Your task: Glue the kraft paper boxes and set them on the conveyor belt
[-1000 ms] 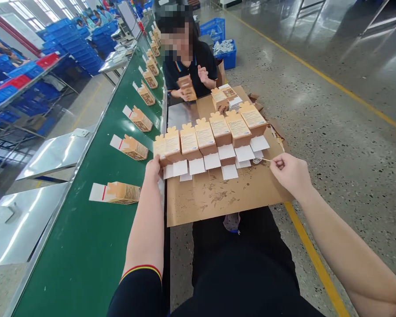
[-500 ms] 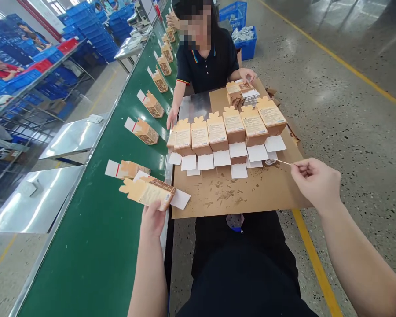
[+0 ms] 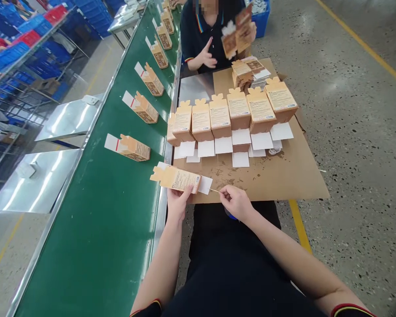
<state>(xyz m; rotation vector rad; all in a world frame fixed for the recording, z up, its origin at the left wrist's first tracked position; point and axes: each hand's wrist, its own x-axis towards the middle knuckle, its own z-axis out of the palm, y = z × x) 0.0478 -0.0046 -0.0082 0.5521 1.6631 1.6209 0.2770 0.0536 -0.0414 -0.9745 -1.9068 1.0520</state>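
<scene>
Gripped in the left hand (image 3: 178,202) is an open-flapped tan carton (image 3: 180,179), tilted above the near left corner of a cardboard-topped table (image 3: 277,180), beside a green conveyor (image 3: 115,229). Pinched in the right hand's (image 3: 236,202) fingers, a thin stick (image 3: 214,190) points at the carton's white end flap (image 3: 205,185). Beyond them stands a row of similar cartons (image 3: 220,115), across from a seated person (image 3: 214,39) holding brown packaging (image 3: 237,35).

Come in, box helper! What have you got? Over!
Left grip: holding tan box. Right grip: thin stick, tip by the box's white flap. Box row beyond, not between grips. Over.
</scene>
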